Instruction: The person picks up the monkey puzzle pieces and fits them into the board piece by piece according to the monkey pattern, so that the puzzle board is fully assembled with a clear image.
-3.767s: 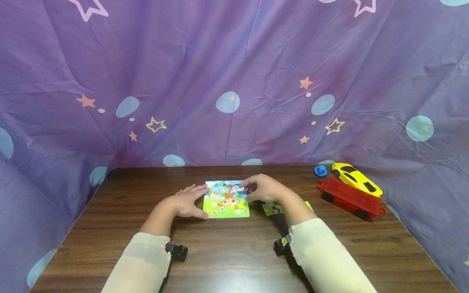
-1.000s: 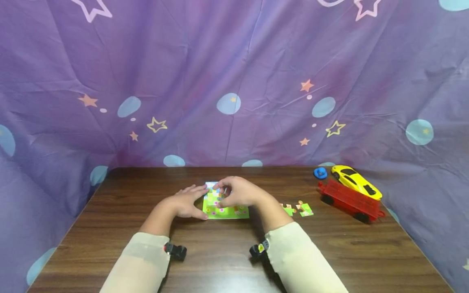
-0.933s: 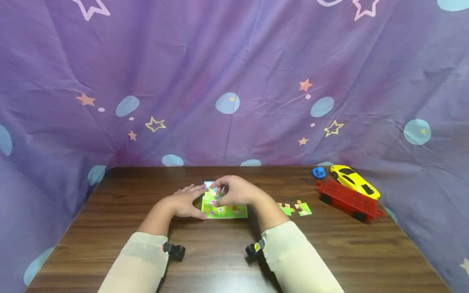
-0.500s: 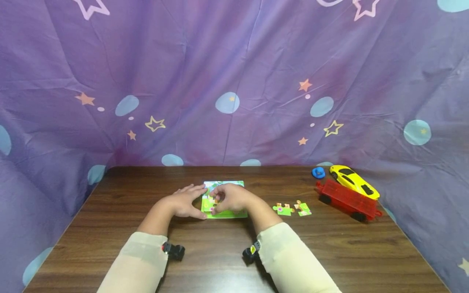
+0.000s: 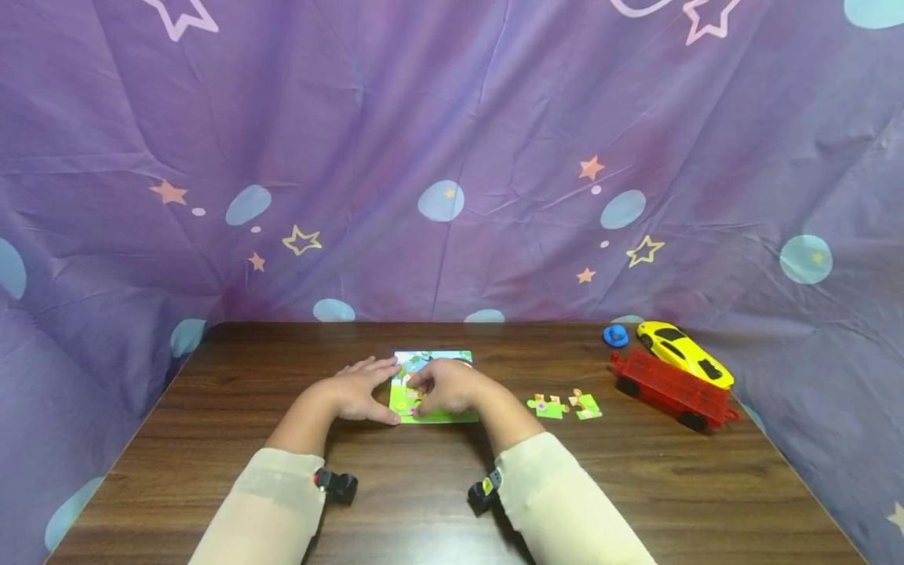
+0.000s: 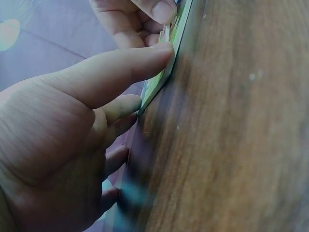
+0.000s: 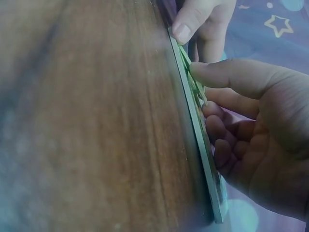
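Piece (image 7: 199, 92) tilted over left part of board (image 5: 445, 419), board flat on counter (image 5: 402, 486), nearer back edge, midway between sides
Right hand (image 5: 452, 388): grip clamped on piece, thumb against fingertips
Left hand (image 5: 363, 392): grip apart, thumb and forefinger at board's left corners
Two loose pieces (image 5: 548, 405) right of board, just beside each other
Toward counter's back right corner: red wagon (image 5: 672, 386), yellow car (image 5: 683, 353), blue hat (image 5: 616, 336)
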{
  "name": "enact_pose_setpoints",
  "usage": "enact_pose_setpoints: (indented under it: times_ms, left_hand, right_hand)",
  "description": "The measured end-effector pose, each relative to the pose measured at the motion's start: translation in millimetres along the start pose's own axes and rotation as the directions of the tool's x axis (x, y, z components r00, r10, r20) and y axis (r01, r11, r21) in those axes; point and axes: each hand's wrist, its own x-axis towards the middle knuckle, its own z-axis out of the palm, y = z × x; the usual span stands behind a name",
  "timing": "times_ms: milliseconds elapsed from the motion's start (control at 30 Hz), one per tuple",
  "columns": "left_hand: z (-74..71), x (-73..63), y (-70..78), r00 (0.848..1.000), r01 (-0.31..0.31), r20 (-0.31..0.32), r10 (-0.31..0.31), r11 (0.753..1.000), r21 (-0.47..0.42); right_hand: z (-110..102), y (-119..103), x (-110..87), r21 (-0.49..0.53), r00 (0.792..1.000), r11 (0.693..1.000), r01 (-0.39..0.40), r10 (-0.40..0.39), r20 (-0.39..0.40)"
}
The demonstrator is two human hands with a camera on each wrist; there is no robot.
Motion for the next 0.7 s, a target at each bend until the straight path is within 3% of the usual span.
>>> enact_pose_setpoints:
  times_ms: [700]
  left_hand:
    - [0.7, 0.5, 2.0, 1.000, -0.006, -0.004, 0.006, 0.999, 0.033]
  right_hand:
    - [3.6, 4.2, 2.4, 0.039, 1.000, 0.999, -0.003, 0.004, -0.020]
